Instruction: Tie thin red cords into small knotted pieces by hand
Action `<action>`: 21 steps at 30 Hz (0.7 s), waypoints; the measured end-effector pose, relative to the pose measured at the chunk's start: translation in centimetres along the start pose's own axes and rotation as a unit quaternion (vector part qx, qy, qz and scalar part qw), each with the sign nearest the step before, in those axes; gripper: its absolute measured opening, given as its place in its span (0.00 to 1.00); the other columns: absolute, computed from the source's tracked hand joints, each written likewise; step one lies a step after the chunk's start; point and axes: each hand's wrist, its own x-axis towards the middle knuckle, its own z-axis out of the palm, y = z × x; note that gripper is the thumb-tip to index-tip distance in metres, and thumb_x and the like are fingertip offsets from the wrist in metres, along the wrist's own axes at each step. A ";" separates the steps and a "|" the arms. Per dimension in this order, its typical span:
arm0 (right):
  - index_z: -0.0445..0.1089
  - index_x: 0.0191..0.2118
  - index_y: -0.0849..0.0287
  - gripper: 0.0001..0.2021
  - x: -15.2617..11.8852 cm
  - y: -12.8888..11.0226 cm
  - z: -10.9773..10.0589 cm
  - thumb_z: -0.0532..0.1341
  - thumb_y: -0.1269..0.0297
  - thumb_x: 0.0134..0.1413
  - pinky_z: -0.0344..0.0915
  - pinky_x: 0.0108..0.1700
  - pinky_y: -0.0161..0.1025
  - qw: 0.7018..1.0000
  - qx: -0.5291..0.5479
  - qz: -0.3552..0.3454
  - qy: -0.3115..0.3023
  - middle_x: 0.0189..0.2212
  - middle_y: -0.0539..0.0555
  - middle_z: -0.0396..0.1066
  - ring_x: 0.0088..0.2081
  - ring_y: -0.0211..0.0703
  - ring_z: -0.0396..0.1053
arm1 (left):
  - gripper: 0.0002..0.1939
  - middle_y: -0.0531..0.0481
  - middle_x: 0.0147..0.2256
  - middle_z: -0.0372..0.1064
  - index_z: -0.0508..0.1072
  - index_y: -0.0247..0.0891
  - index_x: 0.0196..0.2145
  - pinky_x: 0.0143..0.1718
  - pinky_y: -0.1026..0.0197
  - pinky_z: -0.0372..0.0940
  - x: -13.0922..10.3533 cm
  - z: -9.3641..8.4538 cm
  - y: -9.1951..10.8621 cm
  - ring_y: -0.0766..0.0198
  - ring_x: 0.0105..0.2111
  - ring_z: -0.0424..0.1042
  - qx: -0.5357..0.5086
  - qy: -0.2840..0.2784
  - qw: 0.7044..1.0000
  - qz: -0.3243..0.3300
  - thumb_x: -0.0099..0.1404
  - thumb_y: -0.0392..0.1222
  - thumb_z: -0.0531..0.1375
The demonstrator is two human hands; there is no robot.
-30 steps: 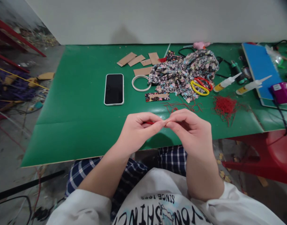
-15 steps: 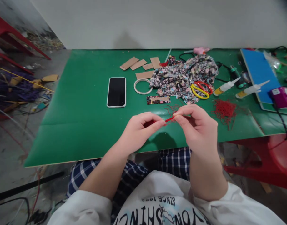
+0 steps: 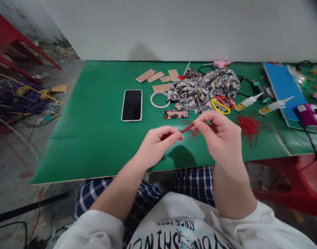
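Note:
A thin bundle of red thread is stretched at a slant between both hands, just above the green table. My left hand pinches its lower end between thumb and fingertips. Higher up and to the right, my right hand pinches the other end; the exact tips there are partly hidden. Loose red thread bits lie behind and below the gap between the hands. Right of my right hand sits a tangled pile of red threads. A small floral-covered cardboard strip rests just beyond my hands.
Farther back are a phone, a tape roll, cardboard pieces, floral fabric and scissors. To the right stand two glue bottles, a blue board and a purple device. The table's front edge runs before my lap.
My right hand has moved slightly up and away from the left, so more of the red thread shows between them. The whole view has shifted a little.

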 end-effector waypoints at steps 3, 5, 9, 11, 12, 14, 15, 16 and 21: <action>0.71 0.31 0.56 0.03 0.7 0.0 -1.0 0.61 0.70 0.53 0.65 0.29 0.33 0.997 0.000 -0.013 0.071 0.27 0.47 0.70 0.28 0.34 0.68 | 0.12 0.53 0.25 0.68 0.74 0.36 0.28 0.24 0.68 0.53 0.2 -0.4 -0.3 0.71 0.24 0.60 0.025 -0.003 1.000 -0.010 0.60 0.47 0.59; 0.72 0.30 0.56 0.04 1.0 -0.2 -2.1 0.62 0.71 0.51 0.64 0.29 0.34 0.989 0.013 -0.039 0.139 0.26 0.47 0.70 0.26 0.34 0.68 | 0.12 0.53 0.25 0.68 0.74 0.36 0.28 0.24 0.67 0.53 0.6 -0.8 -0.9 0.70 0.24 0.60 0.047 0.010 0.999 -0.019 0.60 0.49 0.59; 0.76 0.31 0.54 0.09 0.6 -1.5 -4.8 0.62 0.76 0.49 0.59 0.28 0.38 0.973 0.007 -0.079 0.217 0.24 0.51 0.70 0.27 0.36 0.67 | 0.12 0.55 0.21 0.64 0.73 0.36 0.27 0.22 0.67 0.50 1.7 -1.8 -2.2 0.72 0.21 0.56 0.048 0.101 0.993 -0.037 0.58 0.49 0.60; 0.76 0.30 0.51 0.09 0.0 -2.2 -5.6 0.62 0.74 0.49 0.59 0.29 0.39 0.986 -0.002 -0.090 0.140 0.24 0.52 0.70 0.28 0.37 0.67 | 0.12 0.55 0.22 0.64 0.73 0.36 0.27 0.22 0.67 0.49 2.1 -2.0 -2.5 0.73 0.20 0.54 -0.002 0.144 0.989 -0.041 0.58 0.48 0.60; 0.75 0.32 0.53 0.08 -0.3 -2.4 -5.8 0.62 0.74 0.50 0.61 0.30 0.39 0.993 -0.016 -0.072 0.097 0.26 0.51 0.71 0.31 0.39 0.69 | 0.12 0.55 0.23 0.65 0.72 0.36 0.26 0.22 0.67 0.50 2.1 -1.9 -2.4 0.73 0.21 0.55 -0.026 0.162 0.986 -0.035 0.58 0.48 0.61; 0.73 0.31 0.54 0.07 -0.7 -2.7 -5.2 0.62 0.74 0.51 0.63 0.33 0.37 0.996 -0.036 -0.076 -0.023 0.28 0.49 0.71 0.33 0.38 0.69 | 0.11 0.54 0.26 0.68 0.72 0.36 0.26 0.25 0.68 0.54 1.8 -1.4 -2.1 0.73 0.23 0.59 -0.058 0.186 0.981 -0.007 0.58 0.47 0.62; 0.72 0.31 0.55 0.06 -0.8 -2.7 -4.6 0.62 0.74 0.51 0.64 0.33 0.36 0.993 -0.046 -0.083 -0.075 0.28 0.48 0.71 0.33 0.37 0.69 | 0.11 0.53 0.26 0.69 0.73 0.36 0.26 0.26 0.68 0.56 1.6 -1.0 -1.8 0.72 0.25 0.61 -0.063 0.188 0.980 0.007 0.57 0.47 0.62; 0.70 0.31 0.55 0.05 -0.9 -2.6 -3.9 0.61 0.73 0.52 0.64 0.34 0.35 0.988 -0.060 -0.089 -0.108 0.29 0.48 0.71 0.33 0.36 0.68 | 0.11 0.53 0.26 0.69 0.73 0.37 0.26 0.27 0.68 0.57 1.2 -0.6 -1.5 0.72 0.25 0.62 -0.061 0.184 0.981 0.021 0.58 0.48 0.62; 0.68 0.30 0.57 0.04 -0.5 -1.7 -0.4 0.60 0.71 0.55 0.65 0.38 0.34 0.985 -0.090 -0.083 -0.122 0.29 0.48 0.72 0.32 0.34 0.68 | 0.11 0.52 0.27 0.70 0.74 0.38 0.29 0.31 0.65 0.61 -0.3 1.0 -0.9 0.69 0.27 0.65 0.003 0.150 0.985 0.085 0.60 0.48 0.60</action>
